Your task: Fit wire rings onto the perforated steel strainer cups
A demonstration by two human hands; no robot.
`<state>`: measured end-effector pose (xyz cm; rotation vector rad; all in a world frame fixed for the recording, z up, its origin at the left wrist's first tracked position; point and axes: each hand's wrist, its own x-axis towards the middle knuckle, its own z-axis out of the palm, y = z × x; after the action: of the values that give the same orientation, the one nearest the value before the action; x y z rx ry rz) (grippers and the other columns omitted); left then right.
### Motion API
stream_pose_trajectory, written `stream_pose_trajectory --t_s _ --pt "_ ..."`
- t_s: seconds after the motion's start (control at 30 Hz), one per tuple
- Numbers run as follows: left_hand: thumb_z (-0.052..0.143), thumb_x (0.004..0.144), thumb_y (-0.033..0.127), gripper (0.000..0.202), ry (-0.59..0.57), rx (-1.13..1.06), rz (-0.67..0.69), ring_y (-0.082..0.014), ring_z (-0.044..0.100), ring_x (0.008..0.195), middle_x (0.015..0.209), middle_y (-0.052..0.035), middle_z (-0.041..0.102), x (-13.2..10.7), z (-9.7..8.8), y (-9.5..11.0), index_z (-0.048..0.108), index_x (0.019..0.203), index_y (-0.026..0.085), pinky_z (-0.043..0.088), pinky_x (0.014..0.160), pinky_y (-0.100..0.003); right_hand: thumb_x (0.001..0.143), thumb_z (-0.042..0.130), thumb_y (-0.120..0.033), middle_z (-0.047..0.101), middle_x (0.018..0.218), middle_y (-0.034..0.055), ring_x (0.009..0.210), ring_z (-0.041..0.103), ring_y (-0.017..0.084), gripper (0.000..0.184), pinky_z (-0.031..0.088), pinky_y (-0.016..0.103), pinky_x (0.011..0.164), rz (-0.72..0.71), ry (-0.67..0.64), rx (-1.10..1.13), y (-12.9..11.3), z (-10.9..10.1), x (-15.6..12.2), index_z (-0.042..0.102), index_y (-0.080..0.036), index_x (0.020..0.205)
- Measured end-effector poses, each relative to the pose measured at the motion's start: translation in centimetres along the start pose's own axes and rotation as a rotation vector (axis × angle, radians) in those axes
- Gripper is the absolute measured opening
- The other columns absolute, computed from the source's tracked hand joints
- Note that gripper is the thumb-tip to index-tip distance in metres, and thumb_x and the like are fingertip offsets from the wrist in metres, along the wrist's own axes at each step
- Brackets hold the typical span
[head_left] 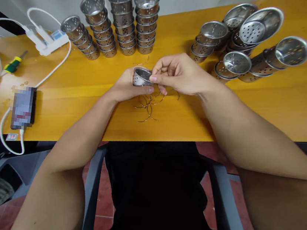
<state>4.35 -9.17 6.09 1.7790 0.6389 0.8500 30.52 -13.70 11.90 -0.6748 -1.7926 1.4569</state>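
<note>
Over the loose wire handles (148, 106) on the table (255, 105), my left hand (126, 86) gripped a perforated cup (141, 77) while my right hand (178, 74) pinched its rim; seating the wire seemingly demanded careful alignment.

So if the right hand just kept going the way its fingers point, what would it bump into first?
The right hand points toward the person's left, and its fingertips already touch the small perforated metal cup that the left hand holds. So the cup comes first, with the left hand right behind it, as far as depth shows.
</note>
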Motion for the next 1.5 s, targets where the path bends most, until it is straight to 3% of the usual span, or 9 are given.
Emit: stream_pose_trajectory --t_s 0.3,0.67,0.9,1.1,1.23,1.33,1.5 --pt "0.122 0.071 0.049 0.067 -0.018 0.014 -0.046 -0.0231 0.080 0.101 0.109 -0.0033 0.079 -0.3 0.0 0.9 0.080 0.116 0.021 0.070 0.093 -0.041 0.097 0.115 -0.066 0.078 0.074 -0.0030 0.063 0.066 0.012 0.055 0.055 0.024 0.056 0.043 -0.028 0.046 -0.1 -0.1 -0.2 0.079 -0.025 0.102" --pt "0.125 0.063 0.066 0.079 -0.015 -0.045 -0.031 -0.0201 0.080 0.093 0.105 -0.0028 0.083 0.0 0.0 0.5 0.079 0.111 0.023 0.068 0.085 -0.036 0.094 0.111 -0.080 0.078 0.072 -0.0055 0.061 0.065 0.012 0.062 0.054 0.026 0.058 0.030 -0.006 0.024 0.4 0.1 0.0 0.079 -0.027 0.100" --pt "0.124 0.062 0.078 0.085 -0.003 -0.014 -0.005 -0.0196 0.083 0.091 0.103 -0.0028 0.084 -0.1 -0.1 1.2 0.079 0.110 0.023 0.070 0.084 -0.036 0.090 0.115 -0.076 0.081 0.074 -0.0029 0.062 0.070 0.015 0.059 0.054 0.027 0.054 0.040 0.013 0.013 -0.2 0.2 -0.1 0.080 -0.029 0.098" --pt "0.123 0.067 0.071 0.080 0.000 0.008 0.008 -0.0239 0.085 0.098 0.107 -0.0045 0.083 -0.1 -0.2 0.6 0.079 0.114 0.023 0.072 0.091 -0.041 0.086 0.118 -0.074 0.079 0.074 -0.0026 0.063 0.068 0.016 0.060 0.058 0.028 0.055 0.034 0.031 0.034 -0.1 0.4 -0.1 0.081 -0.029 0.097" --pt "0.123 0.068 0.069 0.087 0.122 0.077 0.035 -0.0305 0.085 0.114 0.122 -0.0095 0.086 0.3 -0.7 -0.9 0.079 0.128 0.025 0.073 0.104 -0.050 0.083 0.120 -0.071 0.084 0.094 0.0003 0.068 0.071 0.017 0.065 0.062 0.031 0.059 -0.030 0.186 -0.022 1.0 0.4 0.3 0.081 -0.030 0.114" --pt "0.123 0.064 0.068 0.091 0.228 0.113 0.050 -0.0332 0.085 0.125 0.135 -0.0127 0.089 0.6 -1.1 -1.6 0.080 0.132 0.027 0.070 0.116 -0.056 0.087 0.116 -0.076 0.087 0.119 0.0061 0.084 0.077 0.022 0.067 0.067 0.035 0.069 -0.105 0.348 -0.208 2.1 0.5 0.4 0.084 -0.031 0.126" --pt "0.120 0.066 0.075 0.097 0.286 0.101 0.097 -0.0305 0.084 0.122 0.136 -0.0108 0.088 0.9 -1.2 -2.1 0.080 0.140 0.028 0.069 0.113 -0.054 0.104 0.092 -0.089 0.084 0.141 0.0121 0.109 0.080 0.032 0.061 0.074 0.049 0.098 -0.182 0.373 -0.474 2.8 0.7 0.1 0.091 -0.036 0.133"
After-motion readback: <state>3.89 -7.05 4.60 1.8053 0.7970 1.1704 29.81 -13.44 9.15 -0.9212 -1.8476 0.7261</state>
